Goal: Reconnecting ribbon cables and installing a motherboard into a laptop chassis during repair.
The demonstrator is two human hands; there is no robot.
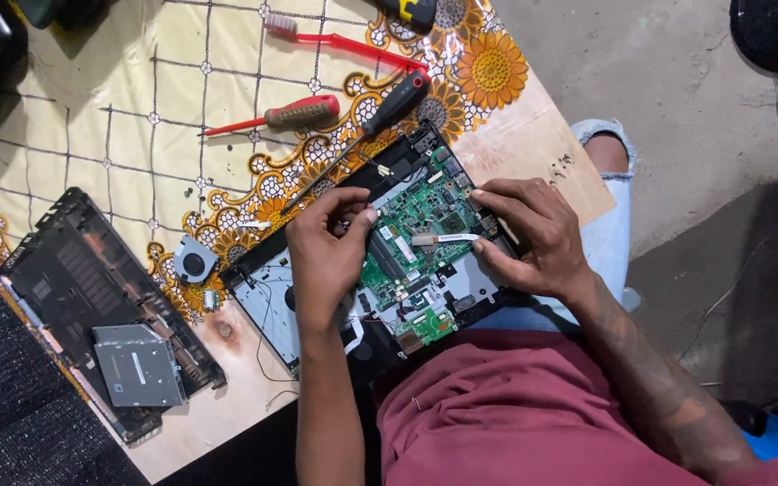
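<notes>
An opened laptop chassis [267,292] lies on the table edge in front of me, with a green circuit board [420,220] seated in it. My left hand [326,247] rests on the board's left edge, fingers pinched at its upper left corner. My right hand [529,229] grips the board's right edge, thumb and fingers curled on it. A white ribbon cable [443,239] lies across the board between my hands.
A black-handled screwdriver [393,106], a red-handled screwdriver [294,114] and a red toothbrush [339,40] lie on the patterned cloth [137,81]. A small fan [194,262] sits left of the chassis. The laptop's bottom cover [74,279] with an optical drive [140,365] lies far left.
</notes>
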